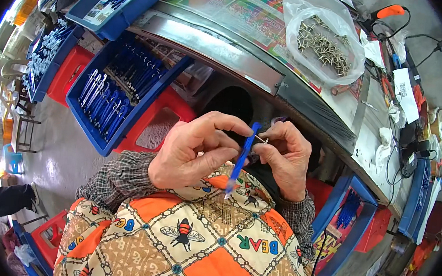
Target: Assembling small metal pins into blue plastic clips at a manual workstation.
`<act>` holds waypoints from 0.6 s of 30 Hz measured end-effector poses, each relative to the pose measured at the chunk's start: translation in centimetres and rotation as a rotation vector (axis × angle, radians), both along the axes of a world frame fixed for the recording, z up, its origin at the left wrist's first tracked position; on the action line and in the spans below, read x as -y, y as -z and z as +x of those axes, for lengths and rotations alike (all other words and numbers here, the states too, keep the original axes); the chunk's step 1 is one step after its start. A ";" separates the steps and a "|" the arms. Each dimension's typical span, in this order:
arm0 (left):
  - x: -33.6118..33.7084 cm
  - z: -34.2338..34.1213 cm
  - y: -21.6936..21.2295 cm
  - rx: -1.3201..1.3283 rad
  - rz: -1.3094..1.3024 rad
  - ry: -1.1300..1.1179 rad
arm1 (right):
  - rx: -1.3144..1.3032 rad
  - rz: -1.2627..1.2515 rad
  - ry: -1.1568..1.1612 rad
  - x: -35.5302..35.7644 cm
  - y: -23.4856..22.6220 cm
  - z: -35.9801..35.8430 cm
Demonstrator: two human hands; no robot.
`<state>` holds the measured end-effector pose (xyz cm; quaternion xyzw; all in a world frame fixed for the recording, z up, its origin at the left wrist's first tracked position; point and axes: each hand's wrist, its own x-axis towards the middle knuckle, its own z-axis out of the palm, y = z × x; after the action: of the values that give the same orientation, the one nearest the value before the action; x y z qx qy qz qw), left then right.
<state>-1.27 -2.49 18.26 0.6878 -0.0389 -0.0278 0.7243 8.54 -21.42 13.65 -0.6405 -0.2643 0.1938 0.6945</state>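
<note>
Your left hand is clenched on the blue pen barrel: thumb and fingers pinch its upper half, w/ the rest hanging free below the grip. The barrel's long axis runs steep, top end up by your fingertips, lower tip pointing down toward the patterned apron on your lap. Your right hand is closed too, pinching 1 small metal pin btwn thumb and forefinger; how much of the pin sits inside that grip you can't tell, only a short pale end shows. That's the relation that counts: the pin lies just right of the barrel's top, its axis roughly crosswise to the barrel, free end aimed left at it, near but whether touching is unclear. The right hand is the nearer 1 to the pin, the left to the barrel, and both grips sit close together above your lap. Up beyond both grips, on the table, a clear bag of metal pins lies open. Up-left of the left grip, a blue tray of finished pens rests on a red stool; another blue bin sits down-right of the right grip.
</note>
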 end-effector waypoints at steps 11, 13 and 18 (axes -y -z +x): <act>-0.1 2.1 1.3 0.318 0.352 0.038 | -0.124 0.189 -0.106 0.6 -1.1 -1.0; 0.6 1.9 2.9 0.370 0.321 -0.007 | -0.123 0.213 -0.093 0.6 -1.1 -1.0; 0.8 1.0 1.0 0.075 0.287 0.074 | -0.064 0.142 0.083 1.0 -0.8 -0.4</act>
<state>-0.24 -3.34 17.28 0.7830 -0.0868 -0.0341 0.6149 8.12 -22.39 14.44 -0.5933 -0.2284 0.1660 0.7538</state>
